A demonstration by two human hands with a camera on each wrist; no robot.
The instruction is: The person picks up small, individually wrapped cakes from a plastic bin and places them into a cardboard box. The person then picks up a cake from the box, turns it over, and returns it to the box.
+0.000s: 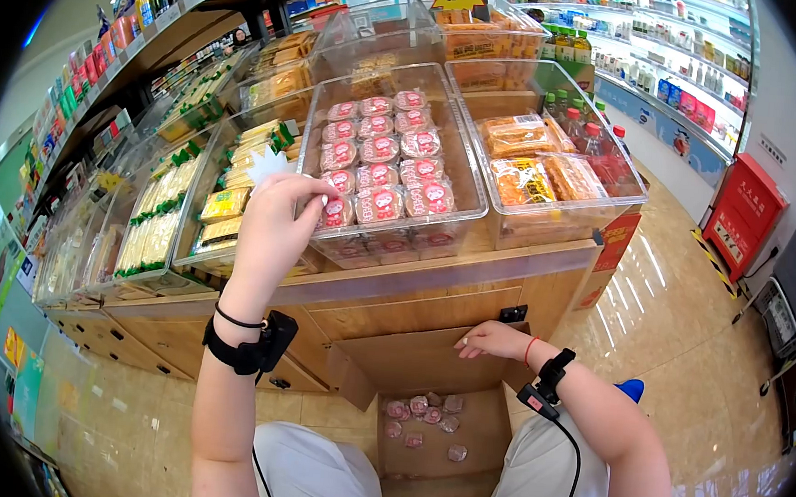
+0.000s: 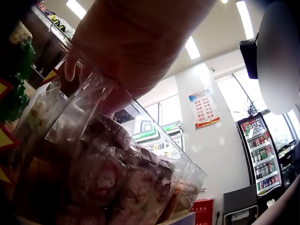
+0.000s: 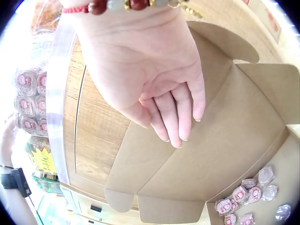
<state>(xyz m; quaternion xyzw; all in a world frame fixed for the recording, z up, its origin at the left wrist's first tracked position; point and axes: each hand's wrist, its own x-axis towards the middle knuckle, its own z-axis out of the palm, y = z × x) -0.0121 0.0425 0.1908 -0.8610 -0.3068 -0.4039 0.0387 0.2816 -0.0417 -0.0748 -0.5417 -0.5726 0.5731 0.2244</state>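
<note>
Round pastries (image 1: 379, 204) in clear wrappers with pink-and-red labels stand in rows in a clear plastic bin (image 1: 472, 208). My left hand (image 1: 277, 216) reaches over the bin's near left corner, fingers bent and tips right at the front-left pastry (image 1: 336, 212). The left wrist view shows that hand from below, its fingertips partly hidden; I cannot tell whether they pinch the pastry. My right hand (image 3: 154, 79), fingers loosely extended with nothing in them, is at the raised flap of a cardboard box (image 1: 426, 368). Several wrapped pastries (image 1: 418, 405) lie loose inside the box.
Left of the bin, more clear bins hold packaged sandwiches (image 1: 163, 207). A right-hand bin holds bagged bread (image 1: 525, 179) and red-capped bottles (image 1: 589, 137). The wooden counter (image 1: 412, 306) runs below them. My knees (image 1: 315, 471) flank the box. A red cabinet (image 1: 745, 215) stands right.
</note>
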